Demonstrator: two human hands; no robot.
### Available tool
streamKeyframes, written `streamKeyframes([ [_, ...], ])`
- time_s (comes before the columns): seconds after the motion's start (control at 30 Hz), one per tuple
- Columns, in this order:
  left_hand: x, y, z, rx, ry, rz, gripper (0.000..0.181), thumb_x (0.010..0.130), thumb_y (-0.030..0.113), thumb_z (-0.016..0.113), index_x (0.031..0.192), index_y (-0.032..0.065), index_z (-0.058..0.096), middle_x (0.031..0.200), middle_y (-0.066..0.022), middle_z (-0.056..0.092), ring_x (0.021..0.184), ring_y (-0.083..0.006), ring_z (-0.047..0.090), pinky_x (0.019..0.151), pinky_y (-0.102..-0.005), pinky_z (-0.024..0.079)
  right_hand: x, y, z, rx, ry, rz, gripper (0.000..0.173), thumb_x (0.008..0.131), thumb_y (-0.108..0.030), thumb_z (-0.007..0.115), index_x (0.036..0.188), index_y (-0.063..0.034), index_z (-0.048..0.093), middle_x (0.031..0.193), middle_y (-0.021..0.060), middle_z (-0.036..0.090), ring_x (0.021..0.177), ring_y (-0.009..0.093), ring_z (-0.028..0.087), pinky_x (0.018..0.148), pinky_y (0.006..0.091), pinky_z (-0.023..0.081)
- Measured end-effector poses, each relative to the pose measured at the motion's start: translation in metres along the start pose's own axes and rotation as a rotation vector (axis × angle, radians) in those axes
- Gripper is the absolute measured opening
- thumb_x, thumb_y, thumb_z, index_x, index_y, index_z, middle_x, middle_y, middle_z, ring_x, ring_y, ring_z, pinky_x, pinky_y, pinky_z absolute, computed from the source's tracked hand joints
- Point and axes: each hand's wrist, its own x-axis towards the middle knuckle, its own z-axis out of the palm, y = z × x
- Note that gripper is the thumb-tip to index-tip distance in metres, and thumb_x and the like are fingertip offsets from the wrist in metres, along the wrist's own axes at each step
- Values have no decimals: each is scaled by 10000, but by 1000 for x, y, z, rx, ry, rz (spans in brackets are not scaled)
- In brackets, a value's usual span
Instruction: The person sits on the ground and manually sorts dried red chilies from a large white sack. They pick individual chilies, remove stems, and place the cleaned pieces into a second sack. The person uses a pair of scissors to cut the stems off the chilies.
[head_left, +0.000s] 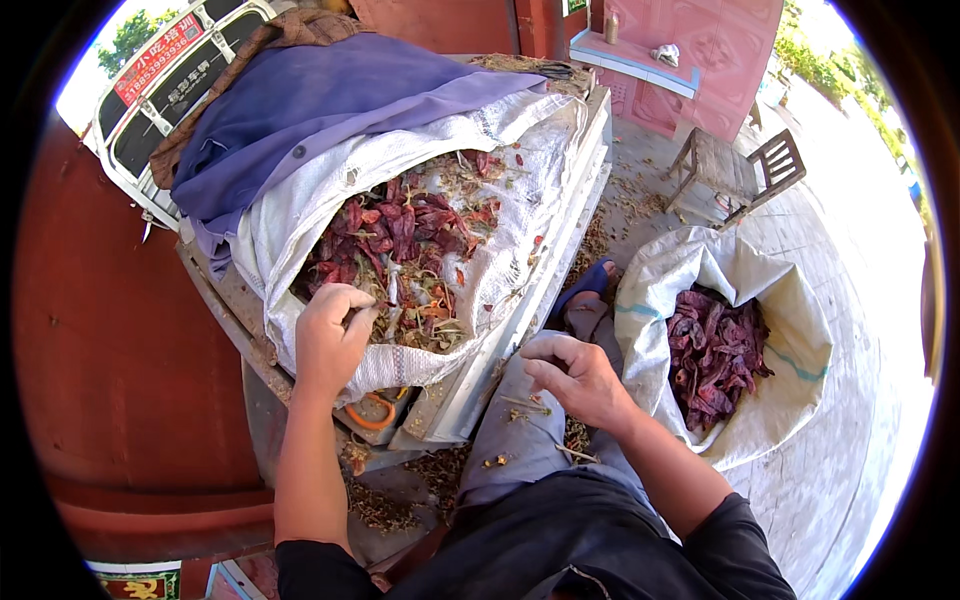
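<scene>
Dried red chili peppers (405, 225) lie with stems and broken bits in the mouth of a white woven sack (292, 247), which rests on its side on a low table. Over the lower left edge of that pile is my left hand (334, 322), fingers curled; whether it pinches anything is hidden. My right hand (577, 375) hangs above my knee, its thumb and forefinger bent close together, and I cannot tell if something small is between them. Right of it an upright woven sack (795, 337) holds darker dried chilies (712, 360). A purple-blue cloth (322, 105) covers the first sack.
Loose stems and chaff lie on my trousers (517, 427) and the floor. An orange ring-shaped handle (371, 412) shows below the table's near edge. A wooden chair (724, 169) stands behind the upright sack. A red door or panel (127, 322) is at left, a white vehicle (124, 169) at upper left.
</scene>
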Motion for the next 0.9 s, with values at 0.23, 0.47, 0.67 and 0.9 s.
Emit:
streamKeyframes([
  [0.23, -49, 79, 38, -535, -183, -50, 168, 904, -16, 788, 1046, 11, 701, 1035, -95, 757, 911, -186, 718, 782, -306, 555, 19, -34, 43, -9, 3, -347, 359, 1005, -153, 756, 1327, -6, 690, 1044, 72, 734, 877, 118, 694, 801, 306, 569],
  [0.47, -74, 87, 72, -1392, -168, -440, 204, 971, -63, 727, 1098, 34, 599, 1155, -152, 746, 1016, -186, 723, 896, -326, 602, -7, -14, 19, 526, -88, 77, 182, 1108, -184, 644, 1214, -49, 704, 1067, 41, 757, 896, 117, 727, 791, 281, 574],
  [0.67, -87, 105, 106, -1201, -86, -246, 191, 976, -89, 716, 1063, 49, 617, 1153, -164, 764, 1079, -196, 725, 939, -339, 602, -26, -2, 24, 677, -186, 154, 285, 1094, -296, 678, 1241, -53, 687, 1026, 26, 723, 840, 123, 705, 752, 286, 559],
  [0.9, -80, 107, 104, -619, -72, 158, 221, 870, -77, 803, 985, 33, 650, 1126, -153, 782, 1020, -243, 761, 894, -360, 603, -30, 7, 10, 706, -194, 209, 299, 1097, -332, 668, 1163, -44, 714, 977, 19, 706, 786, 106, 637, 715, 289, 524],
])
